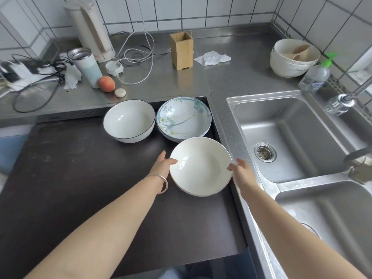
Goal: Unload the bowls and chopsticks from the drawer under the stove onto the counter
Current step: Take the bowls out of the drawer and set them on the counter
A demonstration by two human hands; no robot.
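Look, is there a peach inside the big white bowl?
No, the white bowl is empty; the peach sits on the counter.

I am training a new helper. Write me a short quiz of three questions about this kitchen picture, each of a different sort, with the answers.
1. True or false: both hands hold the plain white bowl at opposite sides of its rim.
2. Multiple choice: the flower-patterned bowl is
A) in the sink
B) right of the black-rimmed bowl
C) inside the wooden holder
3. Fill in: the left hand wears a silver ____ on its wrist.

Key
1. True: the left hand and the right hand grip it on either side.
2. B
3. Bracelet
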